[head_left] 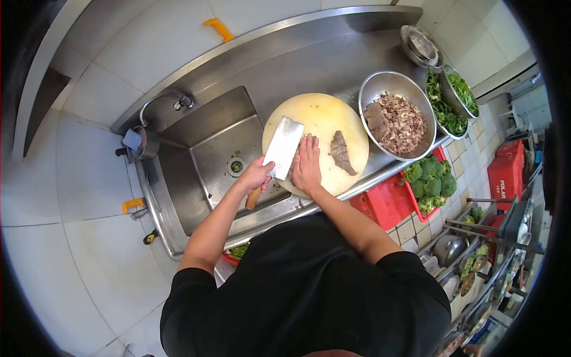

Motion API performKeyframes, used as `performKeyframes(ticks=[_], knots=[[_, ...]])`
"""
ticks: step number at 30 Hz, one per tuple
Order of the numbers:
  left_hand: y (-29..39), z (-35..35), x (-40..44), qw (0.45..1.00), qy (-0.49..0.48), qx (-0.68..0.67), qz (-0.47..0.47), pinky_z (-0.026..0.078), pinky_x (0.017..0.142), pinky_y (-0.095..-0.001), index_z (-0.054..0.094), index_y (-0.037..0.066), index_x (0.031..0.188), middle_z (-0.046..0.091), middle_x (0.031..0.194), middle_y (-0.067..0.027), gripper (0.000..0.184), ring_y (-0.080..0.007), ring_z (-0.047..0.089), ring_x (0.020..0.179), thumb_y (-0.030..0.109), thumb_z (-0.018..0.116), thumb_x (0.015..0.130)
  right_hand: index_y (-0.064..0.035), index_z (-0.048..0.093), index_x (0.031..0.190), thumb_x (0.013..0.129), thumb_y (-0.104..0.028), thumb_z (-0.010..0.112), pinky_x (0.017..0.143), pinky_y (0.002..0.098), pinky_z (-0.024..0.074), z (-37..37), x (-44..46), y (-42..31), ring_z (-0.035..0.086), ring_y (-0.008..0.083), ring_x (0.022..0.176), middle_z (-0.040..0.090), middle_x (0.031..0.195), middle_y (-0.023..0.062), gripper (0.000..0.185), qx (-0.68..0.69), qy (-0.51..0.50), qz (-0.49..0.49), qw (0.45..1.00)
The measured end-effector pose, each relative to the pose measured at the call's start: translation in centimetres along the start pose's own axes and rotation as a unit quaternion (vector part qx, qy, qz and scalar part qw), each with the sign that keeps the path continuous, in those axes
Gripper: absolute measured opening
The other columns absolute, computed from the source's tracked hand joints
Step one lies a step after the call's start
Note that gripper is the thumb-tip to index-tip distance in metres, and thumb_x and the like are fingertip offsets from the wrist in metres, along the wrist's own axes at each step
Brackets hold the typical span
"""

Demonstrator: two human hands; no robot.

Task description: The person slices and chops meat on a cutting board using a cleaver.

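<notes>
My left hand is closed round the cleaver, near where its wooden handle meets the blade. The broad blade of the cleaver lies over the left part of a round, pale cutting board. Just right of the blade, my right hand rests on the board with its fingers stretched out; whatever is under it is hidden. A dark piece of meat lies on the right part of the board, apart from both hands. Beside the board stands a metal bowl of chopped meat with a larger piece at its left.
A steel sink with a faucet lies left of the board. Bowls of leafy greens stand at the counter's right end. Below the counter edge are broccoli and a red crate. Shelves with containers stand lower right.
</notes>
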State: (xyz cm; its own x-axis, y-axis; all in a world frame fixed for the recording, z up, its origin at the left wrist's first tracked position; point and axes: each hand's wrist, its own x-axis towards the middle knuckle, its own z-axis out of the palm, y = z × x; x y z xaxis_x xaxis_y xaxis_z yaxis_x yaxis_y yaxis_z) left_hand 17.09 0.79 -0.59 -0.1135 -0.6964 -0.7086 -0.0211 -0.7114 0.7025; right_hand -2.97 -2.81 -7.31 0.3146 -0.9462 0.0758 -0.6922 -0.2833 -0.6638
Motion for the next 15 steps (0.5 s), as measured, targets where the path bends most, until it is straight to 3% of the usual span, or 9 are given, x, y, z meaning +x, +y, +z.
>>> performKeyframes(ticks=[10,15], knots=[[-2.0,0.4,-4.7,0.999,0.024,0.019,-0.019,0.043,0.037,-0.029,0.054,0.005,0.128,0.049,0.063,-0.0002,0.029,-0.0108,0.044,0.041,0.028,0.049,0.111,0.0107,0.021,0.159,0.107,-0.026,0.034,0.127,0.0586,0.0121,-0.1,0.0,-0.2,0.007,0.0484,0.158,0.013,0.17,0.0286,0.065,-0.014,-0.002,-0.016,1.0],[0.1,1.0,-0.5,0.998,0.028,0.057,0.012,0.043,0.037,-0.0295,0.055,0.004,0.127,0.049,0.064,-0.0006,0.029,-0.0111,0.046,0.041,0.027,0.05,0.111,0.0117,0.021,0.159,0.107,-0.025,0.034,0.127,0.0584,0.0122,0.0,0.0,-0.2,0.008,0.0484,0.158,0.014,0.169,0.0292,0.065,-0.015,-0.003,-0.009,1.0]])
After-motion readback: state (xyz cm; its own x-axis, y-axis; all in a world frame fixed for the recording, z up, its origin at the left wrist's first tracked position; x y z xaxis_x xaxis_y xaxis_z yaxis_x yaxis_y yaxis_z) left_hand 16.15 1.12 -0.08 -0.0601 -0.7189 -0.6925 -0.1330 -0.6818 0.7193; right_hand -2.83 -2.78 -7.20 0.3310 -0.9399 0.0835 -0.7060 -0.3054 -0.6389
